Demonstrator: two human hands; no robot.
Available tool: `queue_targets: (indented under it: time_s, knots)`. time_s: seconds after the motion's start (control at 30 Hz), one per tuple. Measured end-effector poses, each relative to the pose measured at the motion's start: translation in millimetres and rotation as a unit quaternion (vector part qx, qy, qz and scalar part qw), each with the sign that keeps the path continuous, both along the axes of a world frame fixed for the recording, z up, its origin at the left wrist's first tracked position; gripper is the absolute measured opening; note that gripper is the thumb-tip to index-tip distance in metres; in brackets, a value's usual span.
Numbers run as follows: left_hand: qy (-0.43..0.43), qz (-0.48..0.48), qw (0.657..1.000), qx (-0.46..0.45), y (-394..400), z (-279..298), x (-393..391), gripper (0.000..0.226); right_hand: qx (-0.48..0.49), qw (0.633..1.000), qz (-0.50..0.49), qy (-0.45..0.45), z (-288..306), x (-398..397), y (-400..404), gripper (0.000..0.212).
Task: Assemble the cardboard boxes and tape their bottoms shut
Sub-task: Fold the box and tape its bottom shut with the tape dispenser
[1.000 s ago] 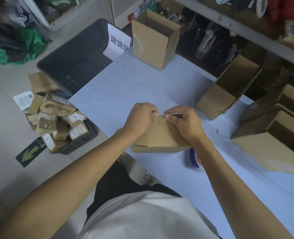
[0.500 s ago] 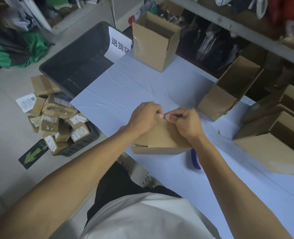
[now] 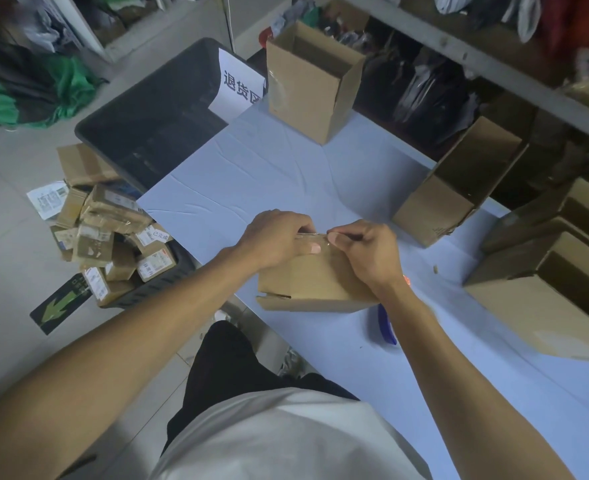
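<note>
You stood at the pale blue worktop (image 3: 251,174), and from how things lay the job looked well under way. An upright box (image 3: 307,84) stood at the far edge with its top open and a strip of clear tape showing on its side. Two more boxes lay tipped on their sides to your right, one near the middle (image 3: 435,209) and a larger one (image 3: 542,306) at the right edge, so several seemed assembled already. Whether every bottom was taped could not be read from this view.

The box in hand (image 3: 317,282) sat at the near edge of the worktop, directly in front of you, with one flap sticking out low on its left side. Its upper edge carried a glossy strip of clear tape (image 3: 312,241), so you appeared to be sealing that seam.

Your left hand (image 3: 279,237) curled over the box's upper left edge, thumb pressed on the tape. Your right hand (image 3: 369,252) was mostly closed, thumb and fingers pinching the tape's end just beside your left thumb.
</note>
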State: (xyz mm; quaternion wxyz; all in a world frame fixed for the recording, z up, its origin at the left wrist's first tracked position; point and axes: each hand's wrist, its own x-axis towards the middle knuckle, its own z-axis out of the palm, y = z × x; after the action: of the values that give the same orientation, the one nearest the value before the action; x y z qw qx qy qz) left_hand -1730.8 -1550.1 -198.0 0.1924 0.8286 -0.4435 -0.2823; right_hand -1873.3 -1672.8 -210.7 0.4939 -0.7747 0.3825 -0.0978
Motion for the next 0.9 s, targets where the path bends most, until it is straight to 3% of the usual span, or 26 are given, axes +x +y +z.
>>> queue_targets:
  time_s: [0.23, 0.47, 0.6, 0.7, 0.83, 0.9]
  knots:
    - [0.061, 0.045, 0.996, -0.043, -8, 7, -3, 0.008, -0.022, 0.999, 0.018, 0.026, 3, -2, -4, 0.011]
    - [0.006, 0.154, 0.986, -0.067, -8, -2, -17, 0.009, -0.007, 1.000, -0.011, 0.017, 1, 3, -4, 0.006]
    - [0.091, 0.159, 0.978, -0.097, -1, -6, -6, 0.010, -0.006, 1.000, -0.013, 0.013, 2, -2, -5, 0.008]
    - [0.081, 0.177, 0.975, -0.108, 2, -10, -9, 0.012, -0.046, 0.999, 0.013, 0.023, 3, -2, 0, 0.011]
    - [0.112, 0.139, 0.977, -0.114, 3, -7, -5, 0.010, -0.068, 0.995, 0.045, 0.055, 6, -5, -4, 0.030]
    - [0.138, 0.124, 0.977, -0.105, 6, -7, -4, 0.012, -0.063, 0.995, 0.054, 0.047, 5, -4, -4, 0.027]
